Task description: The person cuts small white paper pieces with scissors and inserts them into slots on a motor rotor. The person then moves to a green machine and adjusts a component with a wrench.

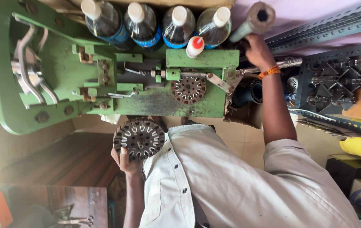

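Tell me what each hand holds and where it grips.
Left hand holds a slotted round metal core by its lower rim; right hand grips the machine's grey handle.

The right hand [256, 50] hides its fingers behind the grey-green tubular lever [253, 23]. The four clear plastic bottles [159, 21] are cut off at the top edge.

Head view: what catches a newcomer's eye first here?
The big green machine across the upper left, with a slotted round metal core mounted on it. Below it, the left hand holds up a second slotted metal disc, while the right hand grips the machine's handle at upper right. A row of white-capped plastic bottles stands behind the machine.
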